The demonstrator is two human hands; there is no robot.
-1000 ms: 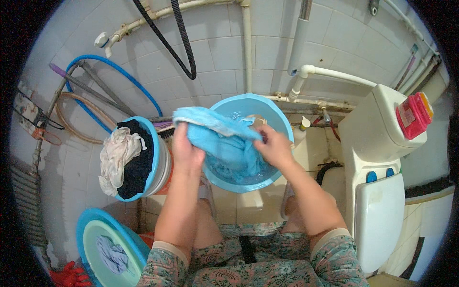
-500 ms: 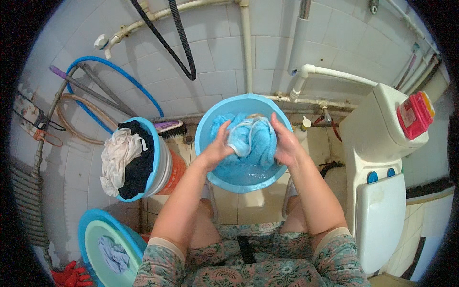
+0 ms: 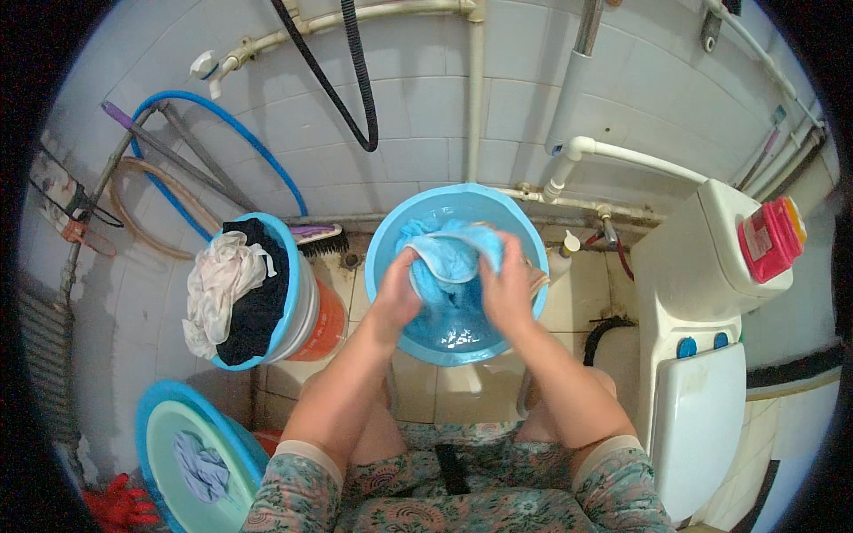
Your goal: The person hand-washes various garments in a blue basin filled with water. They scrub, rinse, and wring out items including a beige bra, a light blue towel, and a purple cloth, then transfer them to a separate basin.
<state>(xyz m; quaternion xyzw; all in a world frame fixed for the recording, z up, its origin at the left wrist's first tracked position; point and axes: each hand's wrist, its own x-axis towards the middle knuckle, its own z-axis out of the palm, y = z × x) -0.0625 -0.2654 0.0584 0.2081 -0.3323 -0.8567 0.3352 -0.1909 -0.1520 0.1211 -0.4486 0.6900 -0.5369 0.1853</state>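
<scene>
A wet light-blue towel (image 3: 447,258) with a pale edging hangs between my hands, inside a blue basin (image 3: 462,357) with some water in the bottom. My left hand (image 3: 397,290) is closed on the towel's left side. With my right hand (image 3: 506,282) I grip the right side, where a fold stands up by the thumb. Part of the towel dips toward the water. Next to my right hand, a beige ridged-looking piece (image 3: 537,279) shows at the basin's inner right wall, mostly hidden by the hand.
To the left stands a bucket stack with a blue tub holding black clothes (image 3: 254,329) and white clothes (image 3: 220,286). Nearer is a green basin (image 3: 164,471) with a grey-blue cloth. A scrubbing brush (image 3: 322,240), a pump bottle (image 3: 562,253) and a toilet (image 3: 702,400) surround the basin.
My hands have come closer together and lifted a fold of the towel, with the right hand moving inward. The whole view has shifted slightly.
</scene>
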